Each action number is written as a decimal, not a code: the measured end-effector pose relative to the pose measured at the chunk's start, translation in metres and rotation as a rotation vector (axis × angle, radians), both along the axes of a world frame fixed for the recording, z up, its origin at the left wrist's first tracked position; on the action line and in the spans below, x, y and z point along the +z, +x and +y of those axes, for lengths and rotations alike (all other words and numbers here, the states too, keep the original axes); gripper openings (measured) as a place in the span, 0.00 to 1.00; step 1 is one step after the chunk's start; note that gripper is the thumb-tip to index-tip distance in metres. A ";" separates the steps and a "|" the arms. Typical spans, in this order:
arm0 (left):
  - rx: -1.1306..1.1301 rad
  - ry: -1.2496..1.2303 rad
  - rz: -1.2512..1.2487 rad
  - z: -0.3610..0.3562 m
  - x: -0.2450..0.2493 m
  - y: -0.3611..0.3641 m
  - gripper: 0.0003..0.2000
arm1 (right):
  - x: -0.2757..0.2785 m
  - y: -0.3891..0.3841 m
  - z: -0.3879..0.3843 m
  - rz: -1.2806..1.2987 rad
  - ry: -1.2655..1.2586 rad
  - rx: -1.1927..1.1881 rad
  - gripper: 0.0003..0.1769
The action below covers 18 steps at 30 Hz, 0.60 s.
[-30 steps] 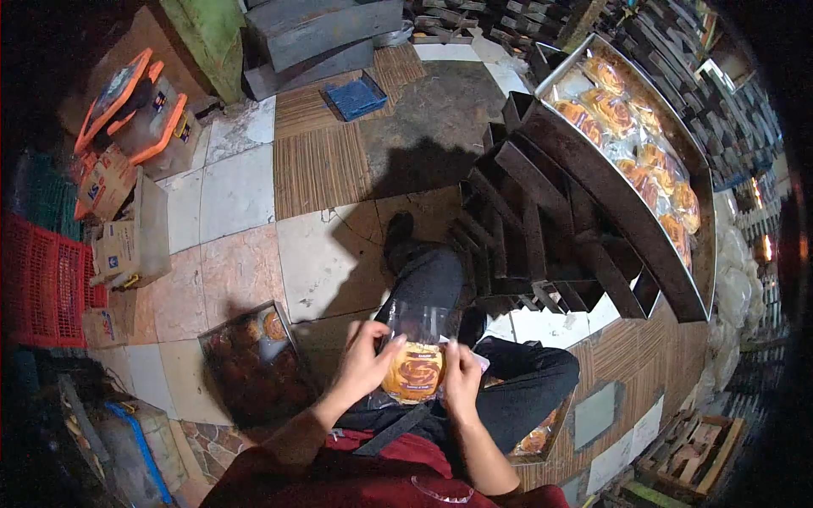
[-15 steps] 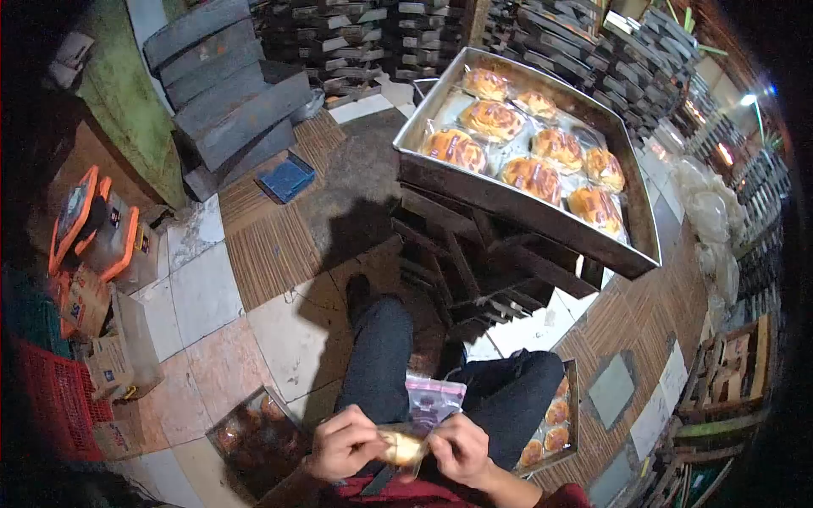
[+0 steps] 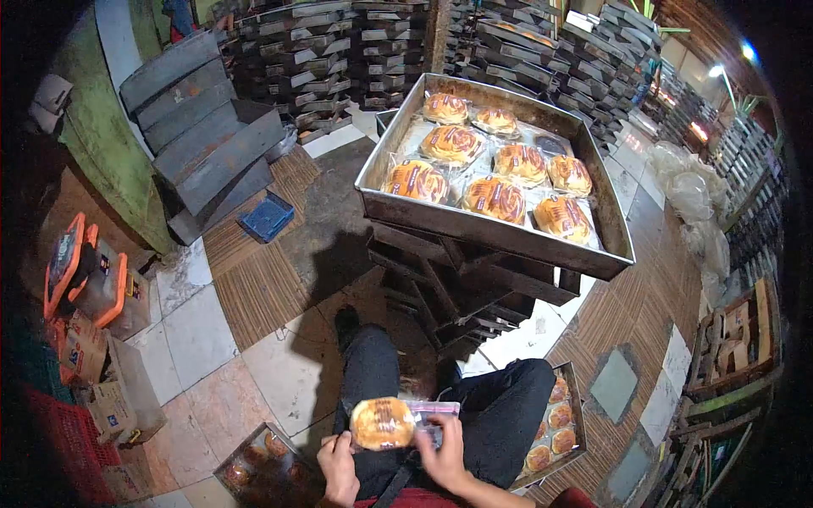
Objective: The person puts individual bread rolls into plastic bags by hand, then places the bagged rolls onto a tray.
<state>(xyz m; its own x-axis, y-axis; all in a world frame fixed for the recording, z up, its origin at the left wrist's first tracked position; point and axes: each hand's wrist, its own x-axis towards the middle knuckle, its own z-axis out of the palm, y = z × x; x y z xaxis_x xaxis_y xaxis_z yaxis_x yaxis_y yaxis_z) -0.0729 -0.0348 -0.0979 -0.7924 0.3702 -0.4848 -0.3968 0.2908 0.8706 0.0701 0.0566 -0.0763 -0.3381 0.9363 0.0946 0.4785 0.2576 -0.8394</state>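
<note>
A round orange bun in a clear plastic bag (image 3: 385,422) lies sideways over my lap. My right hand (image 3: 441,453) grips the bag's open end. My left hand (image 3: 339,468) sits curled just below the bun end; whether it touches the bag is unclear. Ahead, a large metal tray (image 3: 474,227) holds several bagged buns (image 3: 495,197) and rests on a stack of dark pans (image 3: 457,288).
A tray of unbagged buns (image 3: 550,423) lies on the floor at my right, another dark tray (image 3: 258,461) at my left. Cardboard boxes (image 3: 106,381) and orange-lidded containers (image 3: 85,275) stand at left. Stacked pans (image 3: 203,144) line the back; a blue tray (image 3: 265,217) lies on the floor.
The view has tilted up, bringing the big tray closer to centre. The bagged bun has turned from upright in both hands to lying sideways, my right hand now at its open end.
</note>
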 end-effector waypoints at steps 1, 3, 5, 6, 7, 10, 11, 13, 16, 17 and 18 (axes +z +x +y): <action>0.048 0.042 -0.158 0.002 0.010 0.001 0.09 | 0.026 -0.004 -0.005 -0.094 0.193 0.200 0.25; 0.072 -0.032 -0.355 0.013 0.051 0.002 0.10 | 0.051 -0.024 -0.001 -0.255 0.456 0.494 0.32; 0.143 0.142 -0.361 0.025 0.080 0.002 0.09 | 0.022 -0.036 0.036 -0.305 0.193 0.596 0.39; 0.230 0.310 -0.371 0.028 0.086 0.001 0.10 | 0.022 -0.041 0.061 -0.202 -0.080 0.605 0.41; 0.200 0.418 -0.235 0.027 0.073 -0.004 0.09 | 0.052 -0.042 0.083 -0.019 -0.139 0.638 0.42; -0.010 0.164 0.410 0.022 -0.014 0.001 0.09 | 0.188 -0.034 0.157 0.159 0.476 0.682 0.45; -0.117 0.068 0.418 0.018 -0.022 0.007 0.08 | 0.226 -0.022 0.185 0.119 0.457 0.624 0.52; -0.223 -0.003 0.641 0.022 -0.011 0.020 0.11 | 0.307 -0.016 0.232 0.290 0.207 0.386 0.43; -0.253 -0.009 0.676 0.028 -0.004 0.021 0.16 | 0.356 0.020 0.326 0.383 0.082 -0.058 0.40; -0.229 -0.002 0.655 0.027 -0.009 0.017 0.17 | 0.348 0.042 0.364 0.350 0.223 -0.374 0.43; -0.204 0.006 0.633 0.025 -0.013 0.015 0.17 | 0.337 0.072 0.397 0.297 0.197 -0.511 0.46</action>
